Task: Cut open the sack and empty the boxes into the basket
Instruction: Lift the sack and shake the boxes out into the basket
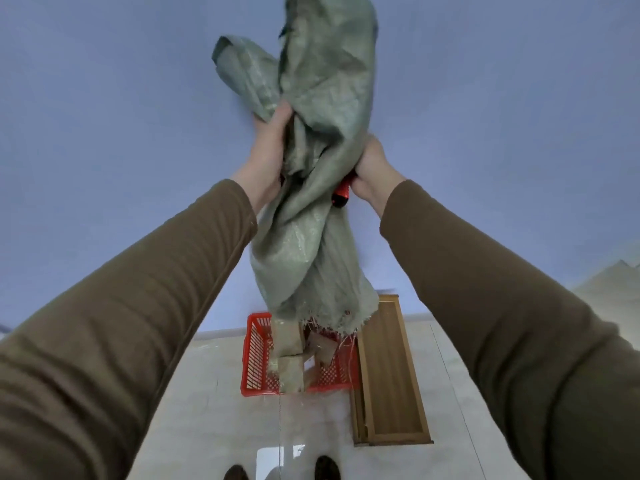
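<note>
A green woven sack (308, 244) hangs upside down in front of me, its frayed cut mouth pointing down over a red plastic basket (256, 355) on the floor. My left hand (270, 150) grips the bunched sack on its left side. On the right side, my right hand (372, 168) grips the sack together with a red-handled cutter (341, 195). Several brown cardboard boxes (289, 370) lie in the basket or are dropping just under the sack's mouth.
A long wooden box or tray (391, 375) lies on the pale floor right of the basket. The blue wall stands behind the basket. My shoes (325, 469) show at the bottom edge. Beige material (613, 285) sits at the far right.
</note>
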